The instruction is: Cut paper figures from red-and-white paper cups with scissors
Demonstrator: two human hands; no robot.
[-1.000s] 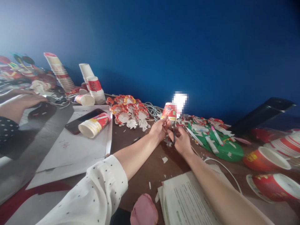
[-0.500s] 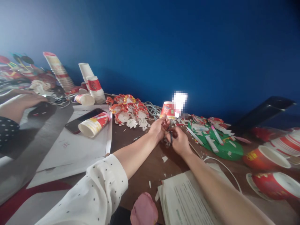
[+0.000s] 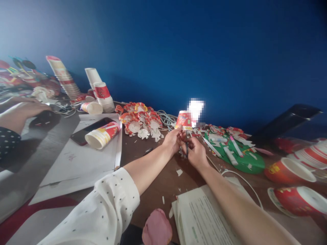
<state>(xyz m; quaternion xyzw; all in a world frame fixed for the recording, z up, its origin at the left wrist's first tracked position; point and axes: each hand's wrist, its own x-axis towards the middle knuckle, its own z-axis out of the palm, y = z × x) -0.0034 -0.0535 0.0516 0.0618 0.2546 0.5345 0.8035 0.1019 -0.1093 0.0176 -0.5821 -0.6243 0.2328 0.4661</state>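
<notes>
My left hand [image 3: 173,140] is closed on the lower edge of a red paper cup [image 3: 183,119], held bottom up above the brown table. My right hand [image 3: 196,152] grips a pair of dark scissors [image 3: 187,147], and the blades point up at the cup's edge. Fingers partly hide where blade and paper meet. Behind my left hand lies a heap of cut red-and-white paper pieces [image 3: 140,119]. A small white paper scrap [image 3: 179,172] rests on the table below my hands.
Stacked paper cups [image 3: 103,97] stand at the left, beyond a phone [image 3: 79,136] and white paper. Markers lie on a green sheet [image 3: 236,163] at the right, near more cups [image 3: 288,172]. Printed papers [image 3: 201,217] lie in front. Another person's hand [image 3: 25,109] rests far left.
Both hands stay in nearly the same place, with the cup and scissors. The cup has shifted very slightly to the right, and the scissors' handles look a little closer together.
</notes>
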